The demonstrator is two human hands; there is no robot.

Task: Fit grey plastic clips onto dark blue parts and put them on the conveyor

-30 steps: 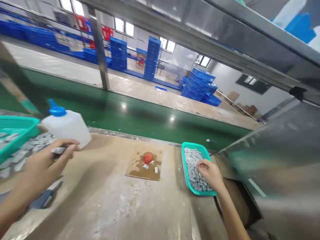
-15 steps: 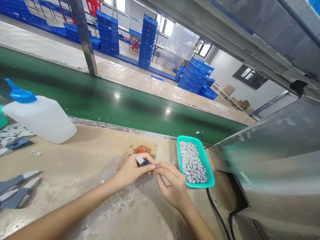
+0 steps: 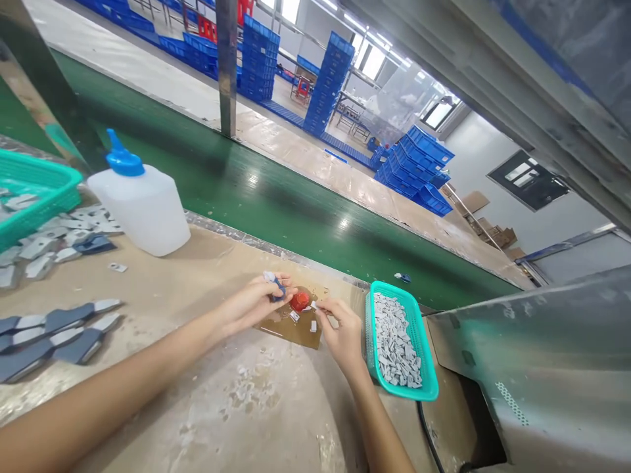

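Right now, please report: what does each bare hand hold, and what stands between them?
Left hand: holding dark-blue and white piece. Right hand: pinching small white piece. Between them: round red object on wet brown flat sheet.

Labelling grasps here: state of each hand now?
Left hand: closed, holding a dark-blue and light-grey piece.
Right hand: closed, fingertips pinching a small whitish piece.

2 grn bskts (image 3: 428,368), 1 btl (image 3: 142,210), 1 red pc (image 3: 300,301).
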